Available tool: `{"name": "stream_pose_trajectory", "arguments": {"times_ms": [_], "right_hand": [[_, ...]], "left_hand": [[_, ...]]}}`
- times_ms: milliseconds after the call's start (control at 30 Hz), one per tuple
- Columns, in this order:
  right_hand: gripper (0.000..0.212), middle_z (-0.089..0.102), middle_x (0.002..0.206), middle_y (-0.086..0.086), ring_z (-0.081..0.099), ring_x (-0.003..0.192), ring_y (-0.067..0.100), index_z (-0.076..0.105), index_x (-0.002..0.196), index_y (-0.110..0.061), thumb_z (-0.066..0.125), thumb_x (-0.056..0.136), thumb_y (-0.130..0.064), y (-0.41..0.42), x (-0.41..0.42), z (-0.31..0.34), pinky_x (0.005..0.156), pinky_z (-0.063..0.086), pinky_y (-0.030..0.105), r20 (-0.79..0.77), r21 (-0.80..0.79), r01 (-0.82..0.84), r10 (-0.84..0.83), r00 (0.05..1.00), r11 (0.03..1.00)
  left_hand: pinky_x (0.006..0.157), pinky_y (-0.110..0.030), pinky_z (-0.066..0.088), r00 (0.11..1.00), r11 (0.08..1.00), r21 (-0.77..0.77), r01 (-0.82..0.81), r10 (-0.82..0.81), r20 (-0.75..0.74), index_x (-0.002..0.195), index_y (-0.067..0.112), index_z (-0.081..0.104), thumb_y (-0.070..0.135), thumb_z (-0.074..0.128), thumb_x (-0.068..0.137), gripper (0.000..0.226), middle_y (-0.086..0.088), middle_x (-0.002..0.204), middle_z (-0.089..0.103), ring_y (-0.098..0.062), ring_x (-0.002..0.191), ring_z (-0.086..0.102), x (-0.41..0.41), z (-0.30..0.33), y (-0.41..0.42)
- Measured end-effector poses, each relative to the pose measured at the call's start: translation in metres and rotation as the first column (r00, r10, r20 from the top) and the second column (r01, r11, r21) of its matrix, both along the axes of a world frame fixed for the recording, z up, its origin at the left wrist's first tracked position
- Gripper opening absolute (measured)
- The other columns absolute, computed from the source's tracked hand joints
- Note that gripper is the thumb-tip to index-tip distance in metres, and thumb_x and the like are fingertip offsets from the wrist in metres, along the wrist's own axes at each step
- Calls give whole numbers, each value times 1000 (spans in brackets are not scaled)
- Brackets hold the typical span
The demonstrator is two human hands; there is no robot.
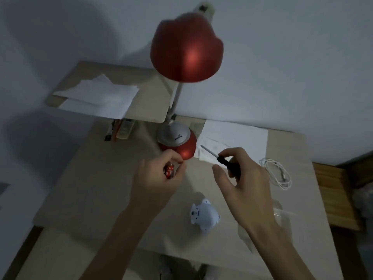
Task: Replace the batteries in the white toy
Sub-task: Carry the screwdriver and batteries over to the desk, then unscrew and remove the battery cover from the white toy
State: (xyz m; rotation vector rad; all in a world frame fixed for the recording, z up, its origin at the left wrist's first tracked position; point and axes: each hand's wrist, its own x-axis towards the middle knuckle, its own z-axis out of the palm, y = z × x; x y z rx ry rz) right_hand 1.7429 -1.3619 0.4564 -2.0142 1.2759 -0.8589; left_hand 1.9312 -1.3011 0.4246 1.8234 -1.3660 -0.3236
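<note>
The white toy (204, 216) lies on the wooden desk (96, 188), between my two forearms and near the front edge. My left hand (157, 178) is curled around red batteries (169, 170), just in front of the lamp's base. My right hand (244, 182) holds a screwdriver (222, 159) by its black handle. Its metal shaft points up and to the left, over the white papers. Neither hand touches the toy.
A red desk lamp (185, 49) stands at the back middle, its base (177, 142) close to my left hand. White papers (234, 138) lie at the back right, a coiled white cable (276, 172) at the right. A raised shelf (105, 93) with papers sits at the back left.
</note>
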Motion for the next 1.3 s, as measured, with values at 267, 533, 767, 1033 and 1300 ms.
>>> {"name": "stream_pose_trajectory", "arguments": {"times_ms": [267,533,767,1033,1300], "right_hand": [[22,54,70,-16,55,68,4,64,107,-24,62,92,-40,-41,7,-99,61,39,19,-62,71,-13,17,998,997],[23,47,70,-21,52,69,-4,63,112,-21,67,93,-33,-57,1,-164,67,38,5,-181,116,-20,41,983,993],[23,52,73,-16,52,69,0,61,111,-24,65,92,-35,-62,5,-201,61,35,17,-163,163,-25,52,985,986],[20,52,72,-16,54,69,2,62,106,-26,63,89,-36,-61,4,-220,62,36,19,-133,201,-34,62,989,979],[18,55,74,-17,56,75,2,63,107,-26,65,91,-33,-56,-1,-225,64,36,20,-132,231,-28,60,989,973]], "left_hand": [[55,-11,37,998,997,80,13,-18,64,87,25,68,26,73,92,7,16,59,52,-3,54,54,-3,-101,-32],[57,-19,46,996,992,128,-6,-6,94,90,23,71,26,73,92,4,18,64,54,-1,58,57,-4,-177,-57],[63,-39,56,997,982,181,49,-58,48,87,24,68,23,73,91,6,9,76,69,-9,67,65,1,-233,-52],[65,-40,57,990,978,201,55,-79,113,91,27,68,33,66,90,6,10,82,71,-11,72,66,8,-267,-56],[70,-43,51,934,986,144,81,-126,335,91,18,71,21,74,91,4,1,91,71,-24,86,63,3,-293,-56]]}}
